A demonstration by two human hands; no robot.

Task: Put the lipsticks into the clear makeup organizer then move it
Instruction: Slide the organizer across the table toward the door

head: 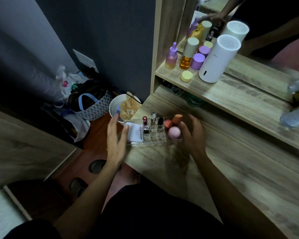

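The clear makeup organizer (152,141) sits near the left corner of the wooden dresser top. Lipsticks stand upright in its small slots: a red-capped one (144,120), a clear-capped one (153,119), a black one (160,121) and a silver-and-black one (146,130). A white pouch (134,133) fills its left section; pink and orange sponges (174,132) fill its right. My left hand (116,137) is spread at the organizer's left end, fingers apart. My right hand (192,133) is spread at its right end. Neither hand clearly grips it.
A raised shelf (231,94) behind holds purple and amber bottles (188,54), a yellow jar (186,76) and a white cylinder device (216,59) before a mirror. Left of the dresser, on the floor, stand a white bin (116,107) and bags (90,104).
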